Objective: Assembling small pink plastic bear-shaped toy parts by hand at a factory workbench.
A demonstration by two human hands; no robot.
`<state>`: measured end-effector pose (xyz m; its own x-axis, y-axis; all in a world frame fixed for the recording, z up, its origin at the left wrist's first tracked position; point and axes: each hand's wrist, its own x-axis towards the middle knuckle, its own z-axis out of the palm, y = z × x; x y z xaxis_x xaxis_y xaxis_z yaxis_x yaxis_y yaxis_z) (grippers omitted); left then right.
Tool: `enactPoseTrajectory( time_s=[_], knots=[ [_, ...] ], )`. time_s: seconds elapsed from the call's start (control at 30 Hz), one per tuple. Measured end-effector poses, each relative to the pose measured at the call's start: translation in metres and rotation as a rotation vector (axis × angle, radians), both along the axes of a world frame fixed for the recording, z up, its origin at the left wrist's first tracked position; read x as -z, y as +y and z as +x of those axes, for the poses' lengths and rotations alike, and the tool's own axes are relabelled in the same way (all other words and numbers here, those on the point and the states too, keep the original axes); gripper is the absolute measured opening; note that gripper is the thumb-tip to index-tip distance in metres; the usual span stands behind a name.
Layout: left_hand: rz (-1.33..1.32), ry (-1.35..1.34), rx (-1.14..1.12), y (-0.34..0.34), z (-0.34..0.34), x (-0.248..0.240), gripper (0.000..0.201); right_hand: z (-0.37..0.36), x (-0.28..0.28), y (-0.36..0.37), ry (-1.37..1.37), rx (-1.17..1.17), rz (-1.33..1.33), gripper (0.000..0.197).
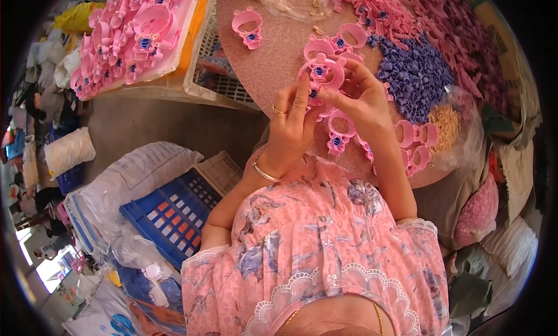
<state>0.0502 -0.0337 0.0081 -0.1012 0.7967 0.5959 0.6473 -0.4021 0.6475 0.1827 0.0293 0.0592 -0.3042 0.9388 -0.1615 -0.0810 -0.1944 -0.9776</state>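
Note:
Above the near part of the round table (pixel 256 74), my left hand (pixel 293 118) and my right hand (pixel 366 98) meet at a pink plastic ring-shaped toy part (pixel 321 62) with small ears and a blue insert. My left fingers pinch its lower left side, index finger stretched up along it. From the right, my right thumb and fingers grip the same part; some fingertips are hidden behind it. Similar pink ring part (pixel 337 143) lies just below the hands, and several more lie close behind and to the right. Another pink ring part (pixel 249 28) lies apart at the far left.
A heap of small blue pieces (pixel 412 77) sits right of my hands, with pink pieces (pixel 378 11) behind it and beige pieces (pixel 444 130) nearer. A tray of pink parts (pixel 125 37) rests on a crate (pixel 212 74) at left. A blue basket (pixel 168 214) stands lower left.

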Motion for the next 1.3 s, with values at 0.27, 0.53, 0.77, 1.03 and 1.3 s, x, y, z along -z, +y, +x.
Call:
enactPoseTrajectory(
  time_s=[0.27,0.53,0.77,1.03,1.3],
  knots=[
    [0.158,0.022,0.002,-0.002,-0.001,0.000,0.065,-0.004,-0.006,-0.007,-0.169,0.022,0.075,0.050],
    [0.181,0.019,-0.063,0.001,-0.008,0.004,0.056,-0.001,0.013,0.003,0.130,0.080,-0.023,0.048],
    [0.188,0.394,0.033,0.002,-0.023,-0.002,0.040,-0.003,0.010,-0.005,0.153,-0.011,-0.108,0.042],
    [0.109,0.406,0.030,-0.006,-0.015,-0.004,0.036,-0.006,0.018,-0.009,0.036,-0.009,-0.018,0.030],
    [0.070,0.218,-0.023,-0.007,-0.014,-0.006,0.029,0.004,0.012,0.000,-0.272,-0.115,0.088,0.025]
  ],
)
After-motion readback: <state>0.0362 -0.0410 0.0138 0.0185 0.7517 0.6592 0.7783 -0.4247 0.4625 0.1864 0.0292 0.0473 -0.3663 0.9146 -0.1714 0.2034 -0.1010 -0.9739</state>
